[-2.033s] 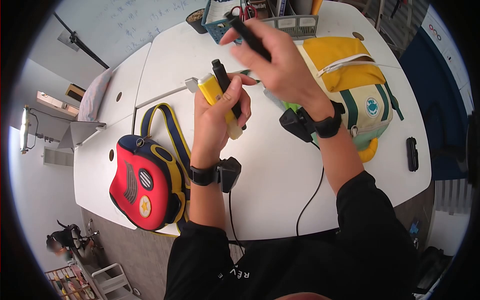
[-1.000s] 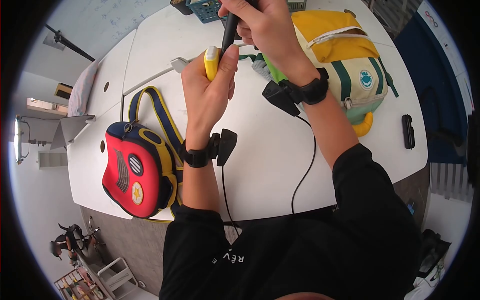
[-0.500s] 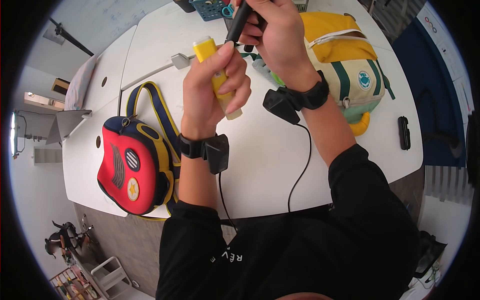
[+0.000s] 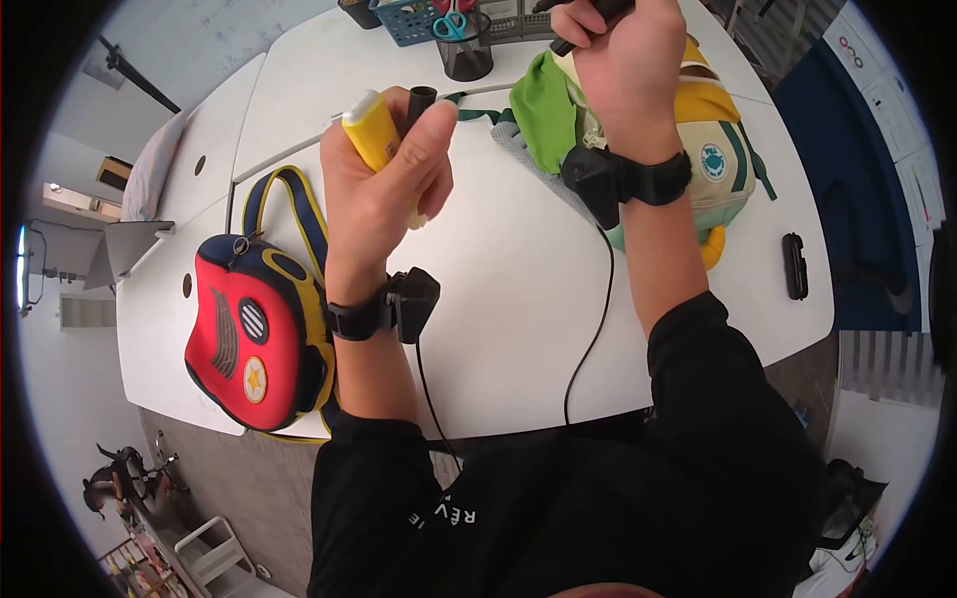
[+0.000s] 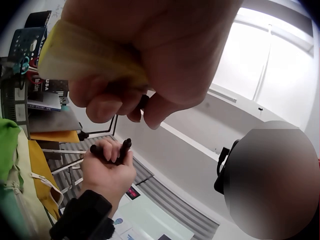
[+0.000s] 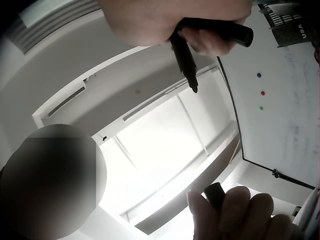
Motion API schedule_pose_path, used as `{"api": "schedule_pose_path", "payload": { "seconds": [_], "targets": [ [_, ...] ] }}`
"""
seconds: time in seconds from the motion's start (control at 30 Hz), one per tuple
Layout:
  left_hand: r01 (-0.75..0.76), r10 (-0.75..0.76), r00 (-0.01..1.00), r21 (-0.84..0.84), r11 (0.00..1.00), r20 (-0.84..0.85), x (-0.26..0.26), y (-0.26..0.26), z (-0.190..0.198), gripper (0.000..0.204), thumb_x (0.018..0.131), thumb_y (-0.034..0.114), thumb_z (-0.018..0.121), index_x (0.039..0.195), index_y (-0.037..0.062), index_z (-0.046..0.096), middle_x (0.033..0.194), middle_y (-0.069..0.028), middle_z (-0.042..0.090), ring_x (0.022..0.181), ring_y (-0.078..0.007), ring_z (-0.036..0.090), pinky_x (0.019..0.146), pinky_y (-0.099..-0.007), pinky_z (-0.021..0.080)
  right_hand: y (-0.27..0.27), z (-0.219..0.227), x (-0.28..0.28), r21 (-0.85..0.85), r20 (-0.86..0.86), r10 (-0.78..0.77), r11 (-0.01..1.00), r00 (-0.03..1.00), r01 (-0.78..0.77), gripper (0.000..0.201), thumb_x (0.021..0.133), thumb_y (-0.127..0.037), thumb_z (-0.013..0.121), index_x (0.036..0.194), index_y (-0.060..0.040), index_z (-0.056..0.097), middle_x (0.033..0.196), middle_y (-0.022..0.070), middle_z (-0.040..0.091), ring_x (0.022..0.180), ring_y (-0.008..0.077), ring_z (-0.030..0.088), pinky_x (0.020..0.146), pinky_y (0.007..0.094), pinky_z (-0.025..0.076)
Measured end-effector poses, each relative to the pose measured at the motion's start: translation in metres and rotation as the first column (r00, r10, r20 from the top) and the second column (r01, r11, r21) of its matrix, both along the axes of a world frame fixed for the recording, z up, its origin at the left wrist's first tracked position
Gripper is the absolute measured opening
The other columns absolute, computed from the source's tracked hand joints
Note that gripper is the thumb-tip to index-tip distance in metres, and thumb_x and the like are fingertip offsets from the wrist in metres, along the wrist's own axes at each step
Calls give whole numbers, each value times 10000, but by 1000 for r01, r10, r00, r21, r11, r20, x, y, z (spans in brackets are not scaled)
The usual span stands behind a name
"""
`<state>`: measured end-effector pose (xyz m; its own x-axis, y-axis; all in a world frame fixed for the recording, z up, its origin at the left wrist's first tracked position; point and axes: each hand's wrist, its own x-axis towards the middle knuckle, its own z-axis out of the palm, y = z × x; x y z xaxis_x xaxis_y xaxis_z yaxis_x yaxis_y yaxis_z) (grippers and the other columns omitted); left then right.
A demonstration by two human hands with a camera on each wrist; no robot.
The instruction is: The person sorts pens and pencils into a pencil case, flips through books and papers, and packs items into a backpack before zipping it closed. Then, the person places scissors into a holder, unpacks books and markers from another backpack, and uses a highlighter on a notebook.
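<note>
My left hand [image 4: 364,214] holds a yellow highlighter [image 4: 366,122] with a white end, raised over the table. A black marker cap [image 4: 422,102] sticks up between thumb and fingers of the same hand; its hollow end shows in the right wrist view. Further right and higher, my right hand [image 4: 638,80] grips two black markers above the yellow and beige backpack [image 4: 698,105]. One is an uncapped marker [image 6: 185,60] with its tip bare, and the other black marker [image 6: 225,31] lies crosswise in the fingers.
A red toy-like backpack [image 4: 249,334] lies on the table's left. A mesh pen cup [image 4: 469,60] with scissors stands at the back beside a teal basket [image 4: 404,22]. A black case [image 4: 795,266] lies near the right edge. Cables [image 4: 588,369] run from both wrists.
The hands met at a black marker, then parted, leaving its cap in my left hand. My right hand has moved right with the markers. My left hand has shifted slightly left.
</note>
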<state>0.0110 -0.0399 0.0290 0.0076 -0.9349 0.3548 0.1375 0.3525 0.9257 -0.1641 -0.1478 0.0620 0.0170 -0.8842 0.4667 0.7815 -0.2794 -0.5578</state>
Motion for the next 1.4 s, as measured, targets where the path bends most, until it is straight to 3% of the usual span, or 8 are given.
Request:
{"api": "schedule_pose_path", "payload": {
  "seconds": [0.13, 0.2, 0.4, 0.83, 1.13, 1.2, 1.4],
  "targets": [
    [-149, 155, 981, -64, 987, 113, -2, -2, 0, 344, 910, 215, 750, 710, 24, 545, 543, 29, 469, 439, -57, 447, 392, -215, 302, 10, 1, 6, 66, -69, 109, 992, 992, -104, 291, 1032, -336, 533, 868, -98, 559, 618, -35, 430, 434, 63, 340, 407, 222, 270],
    [-219, 242, 941, -120, 968, 237, -3, -2, -4, 320, 877, 228, 788, 753, 2, 599, 563, 37, 495, 472, -43, 431, 430, -211, 313, 14, 2, 12, 62, -90, 72, 996, 993, -66, 292, 1033, -330, 538, 866, -90, 556, 608, -45, 411, 431, 53, 329, 402, 210, 259],
    [-223, 293, 895, -234, 946, 335, -4, -7, -13, 305, 838, 233, 822, 804, -7, 638, 571, 34, 512, 528, -50, 413, 493, -218, 330, 19, -4, 22, -47, -243, 86, 994, 966, -100, 323, 1032, -333, 548, 855, -66, 591, 562, -52, 425, 409, 39, 331, 380, 205, 234],
    [-250, 318, 876, -224, 942, 362, -4, -8, -13, 335, 843, 276, 816, 793, 0, 632, 556, 28, 490, 516, -58, 397, 480, -228, 315, 19, -13, 32, -65, -280, 74, 993, 957, -96, 300, 1034, -302, 552, 871, -58, 618, 542, -58, 446, 398, 29, 341, 372, 197, 245],
    [-219, 276, 878, -185, 958, 390, 3, -14, -18, 462, 908, 365, 741, 685, 33, 507, 537, 39, 410, 516, -66, 333, 468, -249, 271, 18, -14, 35, -102, -327, -20, 995, 945, -14, 318, 1012, -306, 595, 822, -53, 633, 522, -49, 464, 386, 29, 343, 368, 203, 235],
    [-178, 252, 869, -204, 963, 426, 5, -15, -19, 382, 964, 342, 671, 789, 25, 547, 566, 23, 465, 449, -60, 447, 413, -204, 335, 22, -11, 36, -82, -352, 1, 996, 936, -31, 318, 1012, -305, 597, 827, -49, 632, 519, -53, 456, 387, 27, 340, 368, 205, 232],
    [-189, 278, 841, -229, 955, 464, 4, -15, -18, 364, 973, 319, 661, 801, 18, 546, 559, 28, 446, 449, -64, 438, 412, -210, 340, 23, -16, 43, -65, -349, 109, 988, 931, -140, 316, 1022, -303, 580, 845, -44, 622, 510, -70, 419, 387, 24, 324, 372, 208, 227]
  ]
}}
